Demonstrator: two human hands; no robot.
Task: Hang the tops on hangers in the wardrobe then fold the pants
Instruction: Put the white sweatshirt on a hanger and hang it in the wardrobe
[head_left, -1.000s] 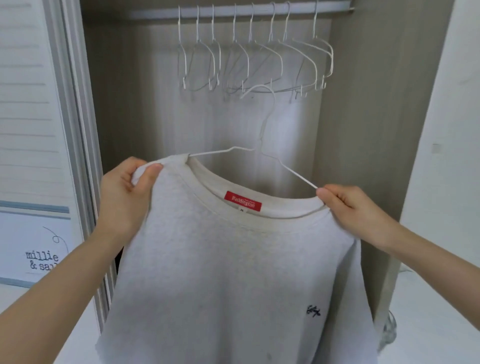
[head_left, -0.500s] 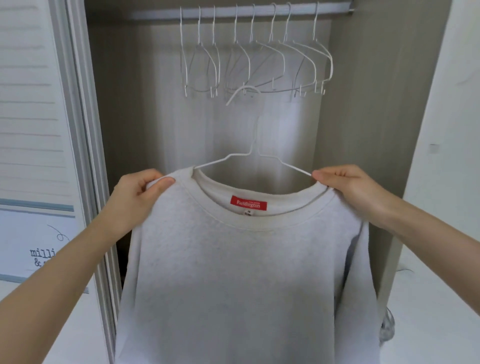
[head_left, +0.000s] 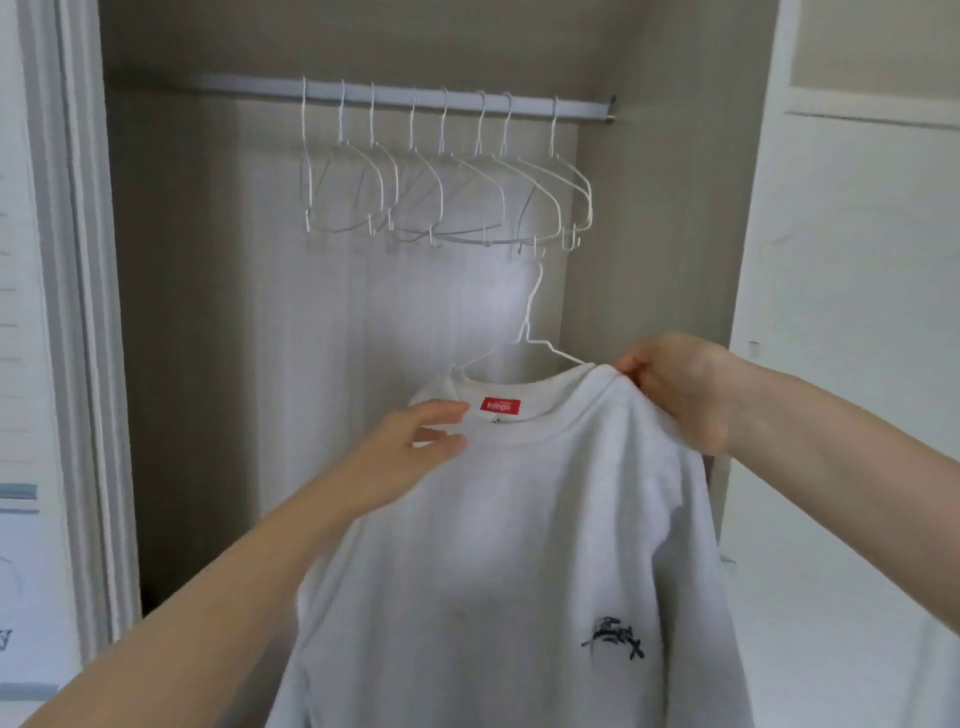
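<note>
The wardrobe (head_left: 171, 312) stood open in front of the person. A rail (head_left: 395, 98) ran across its upper part, and a row of empty hangers (head_left: 447, 192) hung on it, close together. Below the right end of this row, and nearer to the person, a sweatshirt (head_left: 519, 545) sat on one hanger (head_left: 530, 332), whose hook was under the row and not on the rail. The right hand (head_left: 675, 389) was at the right shoulder of the sweatshirt. The left hand (head_left: 415, 441) lay before the collar, on its left side. A sliding door frame (head_left: 78, 338) stood at the left of the wardrobe, and a wall panel (head_left: 841, 312) at the right.
</note>
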